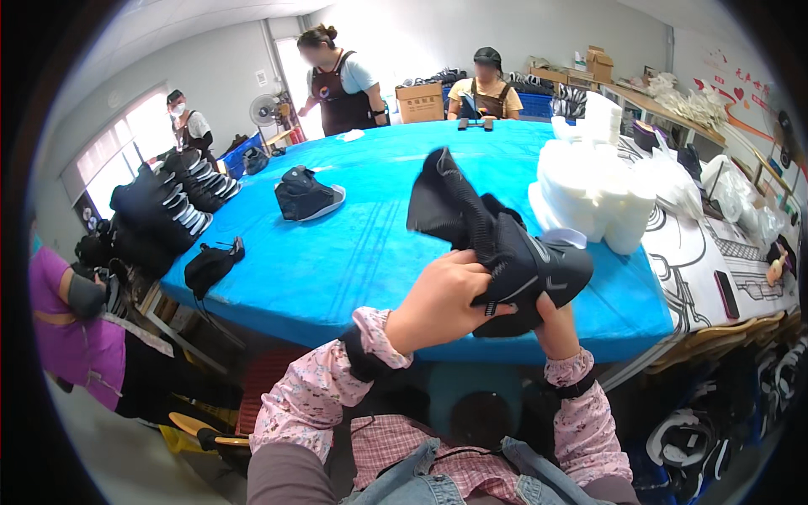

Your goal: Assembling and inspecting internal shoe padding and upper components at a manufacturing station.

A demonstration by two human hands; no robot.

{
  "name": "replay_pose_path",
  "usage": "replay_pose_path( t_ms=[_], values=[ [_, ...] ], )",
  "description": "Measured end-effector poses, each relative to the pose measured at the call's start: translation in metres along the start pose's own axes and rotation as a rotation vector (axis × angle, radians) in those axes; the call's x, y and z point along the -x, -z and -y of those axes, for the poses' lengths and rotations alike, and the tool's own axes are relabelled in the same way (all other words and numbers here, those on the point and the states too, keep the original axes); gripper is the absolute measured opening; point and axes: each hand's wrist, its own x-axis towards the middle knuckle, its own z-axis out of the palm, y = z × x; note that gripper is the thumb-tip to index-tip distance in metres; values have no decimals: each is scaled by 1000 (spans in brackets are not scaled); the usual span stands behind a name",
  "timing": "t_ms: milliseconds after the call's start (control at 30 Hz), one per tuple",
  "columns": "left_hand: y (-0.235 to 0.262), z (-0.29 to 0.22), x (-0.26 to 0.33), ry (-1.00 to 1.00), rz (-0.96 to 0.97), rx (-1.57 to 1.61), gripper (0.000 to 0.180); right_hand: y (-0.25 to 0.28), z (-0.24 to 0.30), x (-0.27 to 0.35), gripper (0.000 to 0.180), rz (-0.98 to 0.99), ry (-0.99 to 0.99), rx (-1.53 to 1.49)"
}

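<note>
Above the near edge of the blue-covered table, I hold a black shoe upper [539, 261] in both hands. Its tall, soft collar sticks up to the left, and the rounded toe end points right. My left hand [446, 295] is closed on the collar side, a ring on one finger. Underneath, my right hand [555, 326] grips the toe side, its fingers partly hidden by the upper. A pale, curved edge shows on top near the toe. Another black shoe upper [305, 195] lies beyond on the table, and a small black fabric piece with cords [214, 267] rests at the left edge.
The blue table cover [379, 219] spreads ahead. White rounded pieces [589, 185] are stacked at its right, beside a patterned surface with a phone [725, 295]. Black-and-white shoe parts [160, 198] pile up at left. Several people [341, 84] are around the table; a fan [266, 109] stands behind.
</note>
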Motion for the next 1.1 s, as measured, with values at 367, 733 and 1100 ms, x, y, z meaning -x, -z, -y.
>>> replay_pose_path(
  t_ms=[367, 733, 1100],
  values=[
    [-51, 57, 53, -41, 446, -518, 6, -26, 32, 7, 31, 367, 516, 1068],
    [-52, 101, 31, -88, 462, -84, 15, -39, 30, -44, 47, 667, 745, 1421],
    [3, 103, 42, -153, 295, -272, 51, -35, 25, -50, 24, 819, 689, 1527]
  ],
)
